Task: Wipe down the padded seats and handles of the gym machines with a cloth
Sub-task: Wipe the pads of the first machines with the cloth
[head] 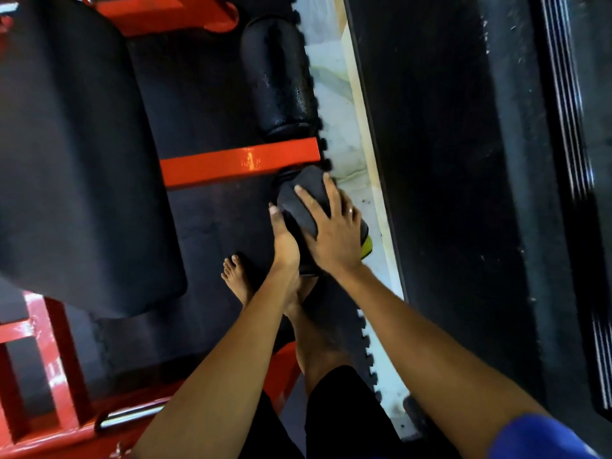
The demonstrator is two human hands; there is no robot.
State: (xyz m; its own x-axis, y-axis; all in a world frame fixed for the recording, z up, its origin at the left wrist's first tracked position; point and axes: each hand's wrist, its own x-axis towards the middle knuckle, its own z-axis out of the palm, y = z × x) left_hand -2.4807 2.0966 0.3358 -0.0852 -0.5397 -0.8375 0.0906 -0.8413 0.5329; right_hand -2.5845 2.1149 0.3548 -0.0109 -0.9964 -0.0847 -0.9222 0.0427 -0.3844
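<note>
A dark grey cloth (306,200) lies draped over the near black roller pad (284,180) of a red-framed gym machine. My right hand (336,233) presses on the cloth with fingers spread flat. Along the pad's left side, my left hand (283,238) grips the pad, thumb pointing up and fingers hidden beneath. A yellow-green patch (366,248) peeks out under my right hand; I cannot tell what it is. A second roller pad (278,77) sits beyond the red crossbar (238,164). The large black padded seat (76,160) fills the left.
Black interlocking rubber mat (212,226) covers the floor, edged by a pale floor strip (344,104). A large dark machine (447,160) runs along the right. My bare foot (235,276) stands on the mat. Red frame tubes (49,342) cross at lower left.
</note>
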